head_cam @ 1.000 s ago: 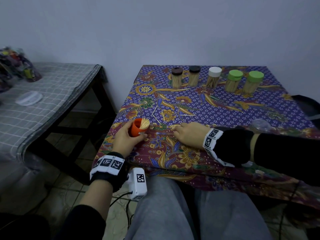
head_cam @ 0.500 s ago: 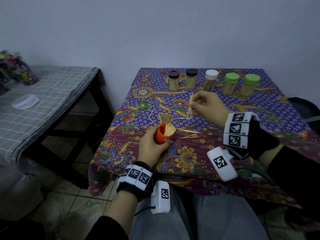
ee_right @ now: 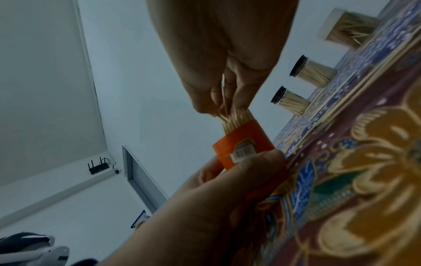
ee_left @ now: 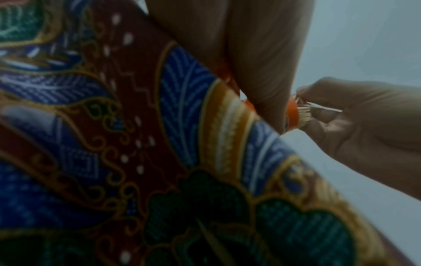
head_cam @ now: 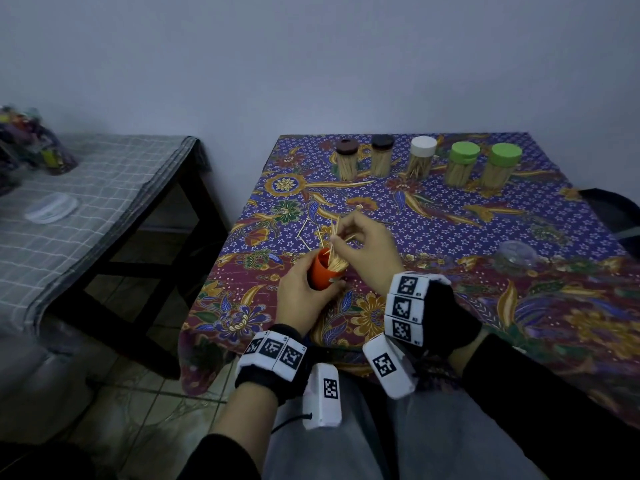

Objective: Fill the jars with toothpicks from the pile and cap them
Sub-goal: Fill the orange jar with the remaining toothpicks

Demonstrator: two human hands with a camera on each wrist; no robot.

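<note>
My left hand (head_cam: 304, 289) grips an orange jar (head_cam: 320, 271) near the table's front left, tilted toward the right hand. The jar's mouth is packed with toothpicks (ee_right: 237, 120). My right hand (head_cam: 360, 244) pinches a few toothpicks (head_cam: 334, 233) just above that mouth, their tips touching the bundle. In the right wrist view the orange jar (ee_right: 243, 145) shows a barcode label. A few loose toothpicks (head_cam: 304, 230) lie on the patterned cloth (head_cam: 450, 220) beyond the hands. Several capped, filled jars (head_cam: 422, 161) stand in a row at the far edge.
A clear plastic lid-like piece (head_cam: 516, 254) lies on the cloth to the right. A second table with a grey checked cloth (head_cam: 104, 188) stands to the left across a gap. A dark object (head_cam: 613, 213) sits off the right edge.
My right hand lifted toothpicks off the cloth and brought them down and left to the jar's mouth. The left hand shifted the orange jar rightward, toward the middle.
</note>
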